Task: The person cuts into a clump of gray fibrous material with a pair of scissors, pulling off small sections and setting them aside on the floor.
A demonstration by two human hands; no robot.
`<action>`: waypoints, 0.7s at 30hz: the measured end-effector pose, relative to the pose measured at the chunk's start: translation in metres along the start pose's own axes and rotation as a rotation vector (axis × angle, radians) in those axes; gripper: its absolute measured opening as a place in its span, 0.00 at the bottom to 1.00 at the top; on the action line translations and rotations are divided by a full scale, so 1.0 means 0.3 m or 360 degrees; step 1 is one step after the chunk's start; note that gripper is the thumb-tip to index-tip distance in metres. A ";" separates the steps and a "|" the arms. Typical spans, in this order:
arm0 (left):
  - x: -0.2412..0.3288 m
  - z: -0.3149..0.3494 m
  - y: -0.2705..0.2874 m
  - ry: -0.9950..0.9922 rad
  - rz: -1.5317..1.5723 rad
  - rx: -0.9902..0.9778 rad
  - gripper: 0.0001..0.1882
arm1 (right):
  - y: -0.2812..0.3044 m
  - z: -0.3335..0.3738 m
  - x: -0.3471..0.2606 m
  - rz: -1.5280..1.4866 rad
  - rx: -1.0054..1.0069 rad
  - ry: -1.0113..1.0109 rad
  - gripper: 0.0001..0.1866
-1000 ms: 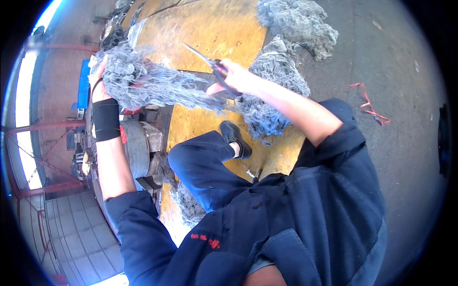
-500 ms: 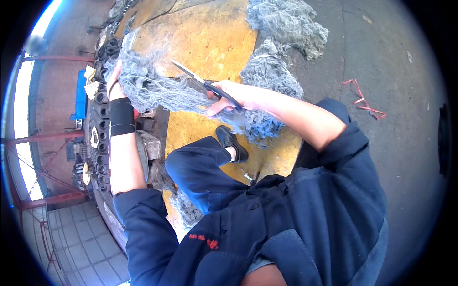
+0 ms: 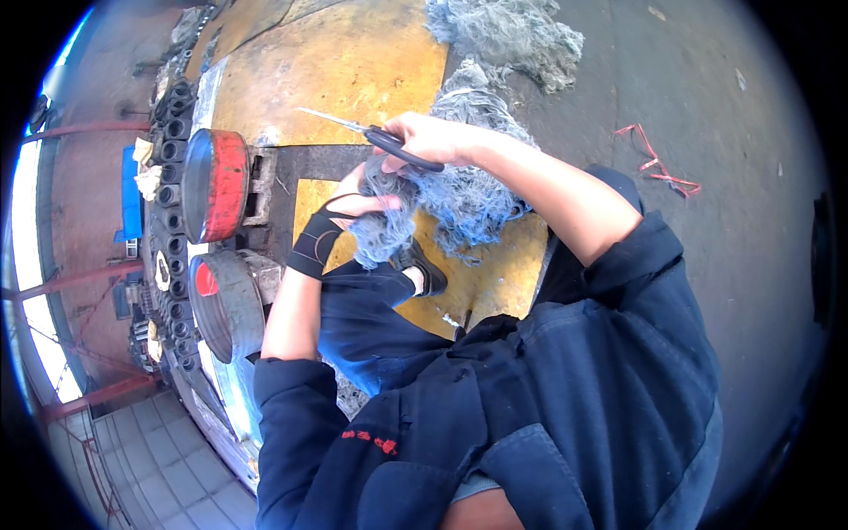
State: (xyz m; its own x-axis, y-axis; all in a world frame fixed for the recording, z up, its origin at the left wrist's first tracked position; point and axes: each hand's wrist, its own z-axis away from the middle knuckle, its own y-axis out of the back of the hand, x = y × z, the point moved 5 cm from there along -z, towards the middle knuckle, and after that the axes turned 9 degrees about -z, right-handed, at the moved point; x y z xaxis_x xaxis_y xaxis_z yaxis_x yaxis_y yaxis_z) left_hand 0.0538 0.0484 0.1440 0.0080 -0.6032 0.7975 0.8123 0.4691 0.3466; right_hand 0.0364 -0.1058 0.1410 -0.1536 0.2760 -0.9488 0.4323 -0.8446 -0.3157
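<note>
My left hand (image 3: 352,200), with a black wrist wrap (image 3: 316,246), is closed around a clump of tangled grey-blue waste yarn (image 3: 384,231), whose loose end hangs over my leg. Just above and to the right, my right hand (image 3: 428,140) grips a pair of scissors (image 3: 395,147) with black handles. Their blades point left, past the far side of my left hand. Beneath my right hand lies a larger heap of the same yarn (image 3: 468,208), partly hidden by my right forearm.
Two metal drums stand left of my hands: a red-and-black one (image 3: 231,185) and a grey one (image 3: 234,305). Rows of dark ring-shaped parts (image 3: 177,225) lie beyond them. Another yarn pile (image 3: 508,40) sits at the far side. A red strap (image 3: 655,162) lies on the right floor.
My left hand has swung right and nearer, from the far left to beside my right hand, gathering the stretched yarn into a clump. The drums at the left have come into sight.
</note>
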 end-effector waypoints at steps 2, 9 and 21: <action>0.006 -0.026 -0.063 -0.0067 -0.0050 -0.0122 0.30 | -0.014 -0.021 0.016 -0.0039 -0.0024 0.0025 0.20; 0.064 0.016 0.064 -0.0364 -0.1281 0.0632 0.14 | 0.004 -0.030 0.018 0.0078 0.0038 0.0034 0.16; 0.251 0.363 0.490 -0.0705 -0.0062 0.1155 0.19 | -0.051 -0.172 0.153 -0.0313 0.0101 -0.0055 0.15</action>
State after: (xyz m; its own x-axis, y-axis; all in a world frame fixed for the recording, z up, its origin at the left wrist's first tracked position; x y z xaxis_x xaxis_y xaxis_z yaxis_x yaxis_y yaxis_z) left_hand 0.1103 0.1422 0.3088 -0.3642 -0.3903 0.8456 0.2308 0.8418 0.4880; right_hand 0.0685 -0.0565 0.1019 -0.2604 0.4238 -0.8675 0.3341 -0.8035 -0.4928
